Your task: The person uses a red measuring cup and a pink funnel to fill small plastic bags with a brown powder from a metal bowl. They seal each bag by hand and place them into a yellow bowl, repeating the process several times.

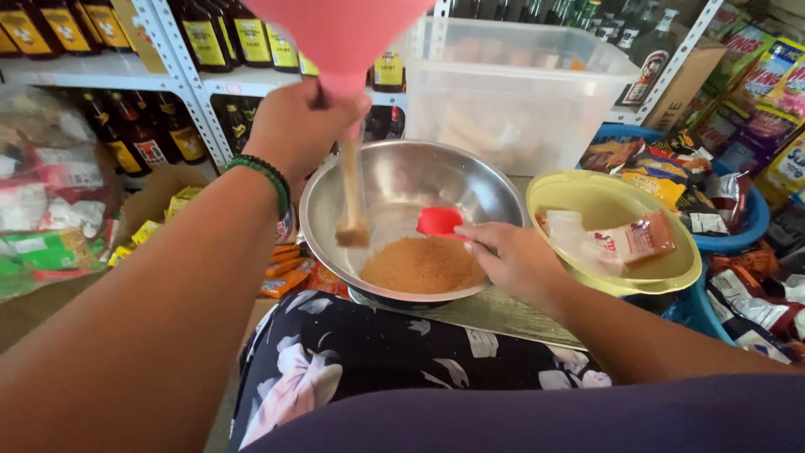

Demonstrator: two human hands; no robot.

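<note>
Steel bowl [402, 180]: brown powder [423, 264] heaped inside
Left hand [298, 126]: closed round pink funnel [340, 38]
Right hand [511, 256]: red scoop [438, 222] pinched
Yellow basin [604, 201]: sachets [625, 239] held, right of frame

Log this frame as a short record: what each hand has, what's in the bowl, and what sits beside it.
left hand: raised, gripping the spout of a pink plastic funnel with a narrow filled plastic sleeve hanging below
right hand: at bowl rim, holding a red plastic scoop
round steel bowl: holds brown granules
beside: yellow plastic bowl with small packets
</note>
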